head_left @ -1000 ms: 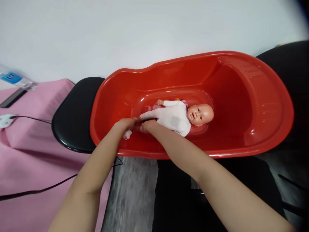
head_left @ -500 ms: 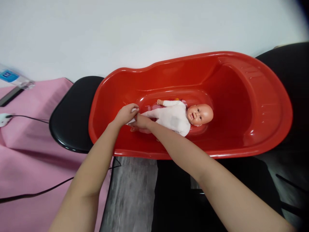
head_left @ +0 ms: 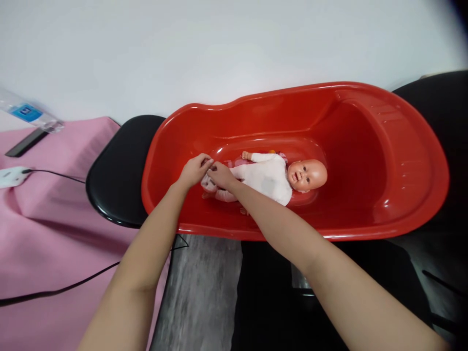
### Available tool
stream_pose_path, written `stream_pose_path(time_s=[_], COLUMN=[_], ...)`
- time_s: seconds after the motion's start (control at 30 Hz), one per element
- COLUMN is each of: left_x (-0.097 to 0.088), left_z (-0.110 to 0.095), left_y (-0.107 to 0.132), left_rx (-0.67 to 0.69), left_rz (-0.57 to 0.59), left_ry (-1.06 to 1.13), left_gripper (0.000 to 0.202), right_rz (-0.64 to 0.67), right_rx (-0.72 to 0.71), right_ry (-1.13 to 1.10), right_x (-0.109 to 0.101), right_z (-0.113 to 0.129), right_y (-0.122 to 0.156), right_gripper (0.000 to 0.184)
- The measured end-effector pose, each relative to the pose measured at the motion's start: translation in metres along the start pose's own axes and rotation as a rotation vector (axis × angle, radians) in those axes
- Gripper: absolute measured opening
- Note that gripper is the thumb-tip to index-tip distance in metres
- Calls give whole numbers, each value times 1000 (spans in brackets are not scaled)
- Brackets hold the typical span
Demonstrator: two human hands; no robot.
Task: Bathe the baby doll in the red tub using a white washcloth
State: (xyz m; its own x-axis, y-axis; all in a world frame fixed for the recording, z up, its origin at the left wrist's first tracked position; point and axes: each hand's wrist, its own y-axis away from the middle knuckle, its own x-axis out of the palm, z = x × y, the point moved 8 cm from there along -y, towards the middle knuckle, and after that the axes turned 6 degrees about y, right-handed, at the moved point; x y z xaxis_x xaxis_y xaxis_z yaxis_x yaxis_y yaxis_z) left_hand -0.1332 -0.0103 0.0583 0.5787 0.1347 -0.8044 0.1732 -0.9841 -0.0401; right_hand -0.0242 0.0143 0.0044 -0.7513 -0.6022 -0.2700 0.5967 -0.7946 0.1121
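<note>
A baby doll (head_left: 268,180) in white lies on its back inside the red baby bathtub (head_left: 405,151), head to the right. Over its feet, my left hand (head_left: 196,169) is closed in a pinch on a crumpled whitish cloth (head_left: 208,184). My right hand (head_left: 221,174) meets it from the right, fingers closed on the same cloth. Fingertips of both hands almost touch. The hands and cloth cover part of the doll's lower legs. Something pink and orange shows partly behind the doll's shoulder, its kind unclear.
Black stools or chairs (head_left: 117,170) stand under the tub's ends. To the left, a pink cloth-covered surface (head_left: 73,209) carries a plastic bottle (head_left: 31,113), a dark flat bar (head_left: 27,142) and a white device (head_left: 13,176) with a black cable. A white wall (head_left: 219,48) rises behind.
My hands have shifted slightly, with more of the cloth now showing below the fingers. The view has moved a little, so everything sits farther right. The doll stays in place.
</note>
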Motion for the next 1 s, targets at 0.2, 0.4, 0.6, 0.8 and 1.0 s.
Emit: stream_pose_path(time_s=[0.2, 0.4, 0.6, 0.8, 1.0], left_x=[-2, -1, 0, 13, 3], left_z=[10, 16, 7, 13, 13], left_y=[-1, -2, -2, 0, -1], left_rx=[-72, -89, 11, -66, -78], left_rz=[47, 37, 32, 191, 77], left_ry=[-19, -168, 10, -72, -68], left_gripper=[35, 25, 42, 10, 14], right_rz=[-203, -285, -234, -130, -95], right_rx=[90, 206, 120, -25, 4], right_ry=[19, -52, 14, 52, 106], right_x=[-29, -42, -34, -25, -21], right_z=[-6, -17, -13, -2, -4], right_y=[-5, -5, -5, -2, -5], right_gripper=[13, 6, 2, 8, 9])
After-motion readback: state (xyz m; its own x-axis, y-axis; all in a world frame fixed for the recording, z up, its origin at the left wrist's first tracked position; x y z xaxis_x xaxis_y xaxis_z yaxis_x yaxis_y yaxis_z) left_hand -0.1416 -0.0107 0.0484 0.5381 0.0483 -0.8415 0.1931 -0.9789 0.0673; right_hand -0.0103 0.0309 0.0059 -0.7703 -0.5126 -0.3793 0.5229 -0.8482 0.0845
